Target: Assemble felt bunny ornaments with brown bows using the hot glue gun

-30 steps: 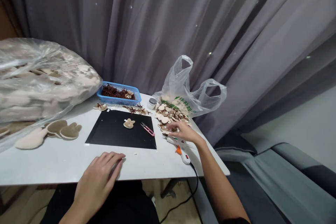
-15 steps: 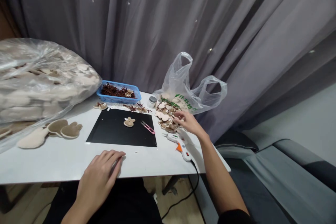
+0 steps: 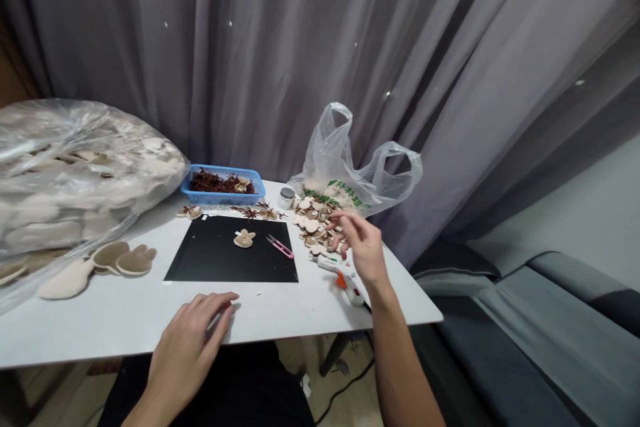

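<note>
Blurred right hand (grip unclear), glue gun partly hidden

Matt black sheet; clear glossy plastic bag; smooth white table.

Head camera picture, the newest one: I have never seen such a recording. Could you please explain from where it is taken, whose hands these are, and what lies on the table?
There is no machine here. A person wears one camera on the head, so you look forward and down at that person's own two hands. The left hand lies flat and open on the near edge of the white table and holds nothing. The right hand hovers above a pile of small beige pieces, beside a glue gun. Whether its fingers pinch a piece, I cannot tell. In the middle lies a black mat with one rabbit-shaped piece and pink snips. Behind stand a blue basket and a clear plastic bag.
</note>
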`<move>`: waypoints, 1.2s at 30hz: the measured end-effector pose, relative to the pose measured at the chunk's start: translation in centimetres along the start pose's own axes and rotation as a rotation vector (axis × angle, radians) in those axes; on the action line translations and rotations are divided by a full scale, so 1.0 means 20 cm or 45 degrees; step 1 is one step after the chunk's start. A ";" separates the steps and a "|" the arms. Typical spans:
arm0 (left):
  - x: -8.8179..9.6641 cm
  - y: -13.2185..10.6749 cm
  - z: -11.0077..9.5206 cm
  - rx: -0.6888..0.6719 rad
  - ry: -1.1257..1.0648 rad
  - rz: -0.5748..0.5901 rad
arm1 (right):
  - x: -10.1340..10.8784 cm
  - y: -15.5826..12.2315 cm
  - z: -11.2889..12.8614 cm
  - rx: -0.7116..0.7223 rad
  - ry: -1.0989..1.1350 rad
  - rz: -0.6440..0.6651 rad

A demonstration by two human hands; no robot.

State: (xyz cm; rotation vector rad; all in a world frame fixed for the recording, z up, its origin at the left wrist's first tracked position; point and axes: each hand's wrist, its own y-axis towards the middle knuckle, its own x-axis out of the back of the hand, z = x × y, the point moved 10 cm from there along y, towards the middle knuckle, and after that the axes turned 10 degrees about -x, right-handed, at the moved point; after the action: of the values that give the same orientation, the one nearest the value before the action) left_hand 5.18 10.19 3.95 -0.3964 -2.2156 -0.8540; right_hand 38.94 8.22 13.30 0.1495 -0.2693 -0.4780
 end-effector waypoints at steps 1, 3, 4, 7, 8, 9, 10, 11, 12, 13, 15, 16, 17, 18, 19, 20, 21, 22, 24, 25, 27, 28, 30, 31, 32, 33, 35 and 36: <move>0.00 0.00 -0.01 -0.012 0.014 -0.007 | -0.02 0.02 -0.04 -0.043 -0.066 0.042; 0.01 0.00 -0.02 -0.030 0.040 -0.023 | -0.07 0.06 -0.14 -0.134 -0.123 0.144; 0.01 0.01 -0.02 -0.035 0.050 -0.029 | -0.09 0.08 -0.19 -0.186 -0.140 0.193; 0.01 0.01 -0.03 -0.045 0.074 -0.039 | -0.15 0.11 -0.35 -0.333 -0.178 0.293; 0.01 0.01 -0.04 -0.054 0.083 -0.044 | -0.16 0.12 -0.39 -0.370 -0.189 0.302; 0.01 0.01 -0.04 -0.066 0.094 -0.053 | -0.17 0.13 -0.42 -0.398 -0.200 0.297; 0.01 0.01 -0.05 -0.082 0.107 -0.060 | -0.16 0.14 -0.45 -0.416 -0.208 0.279; 0.01 0.01 -0.06 -0.101 0.119 -0.068 | -0.15 0.15 -0.47 -0.422 -0.212 0.246; 0.01 0.00 -0.06 -0.123 0.132 -0.073 | -0.13 0.17 -0.48 -0.418 -0.213 0.205; 0.01 0.00 -0.07 -0.144 0.145 -0.079 | -0.11 0.19 -0.49 -0.402 -0.209 0.159; 0.02 0.00 -0.08 -0.174 0.170 -0.093 | -0.06 0.23 -0.48 -0.352 -0.192 0.072; 0.02 0.00 -0.09 -0.186 0.180 -0.100 | -0.03 0.25 -0.47 -0.325 -0.182 0.035; 0.02 0.00 -0.09 -0.194 0.190 -0.110 | -0.01 0.26 -0.46 -0.301 -0.172 0.005; 0.02 0.00 -0.09 -0.201 0.199 -0.120 | 0.01 0.28 -0.45 -0.280 -0.160 -0.022; 0.02 0.00 -0.09 -0.209 0.209 -0.132 | 0.03 0.30 -0.44 -0.263 -0.146 -0.048; 0.02 0.00 -0.10 -0.218 0.219 -0.141 | 0.05 0.31 -0.43 -0.249 -0.127 -0.075; 0.02 0.00 -0.10 -0.227 0.231 -0.148 | 0.07 0.32 -0.42 -0.237 -0.103 -0.103; 0.02 0.00 -0.10 -0.234 0.242 -0.152 | 0.09 0.32 -0.41 -0.223 -0.069 -0.134; 0.02 -0.01 -0.11 -0.242 0.259 -0.150 | 0.14 0.32 -0.38 -0.191 0.024 -0.211; 0.02 -0.01 -0.11 -0.242 0.265 -0.147 | 0.16 0.32 -0.37 -0.172 0.083 -0.252; 0.02 -0.01 -0.11 -0.235 0.269 -0.149 | 0.19 0.29 -0.33 -0.132 0.223 -0.323; 0.02 -0.01 -0.10 -0.230 0.267 -0.156 | 0.21 0.27 -0.31 -0.111 0.301 -0.345; 0.03 -0.02 -0.09 -0.222 0.250 -0.177 | 0.21 0.21 -0.25 -0.075 0.459 -0.350; 0.03 -0.02 -0.08 -0.211 0.230 -0.183 | 0.20 0.18 -0.21 -0.060 0.532 -0.338; 0.03 -0.02 -0.07 -0.191 0.199 -0.187 | 0.18 0.14 -0.17 -0.055 0.607 -0.309; 0.03 -0.02 -0.05 -0.154 0.156 -0.189 | 0.15 0.10 -0.13 -0.054 0.675 -0.274; 0.04 -0.02 -0.02 -0.053 0.010 -0.200 | 0.04 0.01 -0.08 -0.120 0.989 -0.114; 0.04 -0.02 -0.02 -0.009 -0.085 -0.213 | -0.03 -0.03 -0.05 -0.160 1.164 -0.019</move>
State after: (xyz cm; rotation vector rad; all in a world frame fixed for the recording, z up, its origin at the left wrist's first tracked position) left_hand 4.58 9.71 4.63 -0.2483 -2.3330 -0.9489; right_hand 38.40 8.04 12.09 0.2316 0.6562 -0.3978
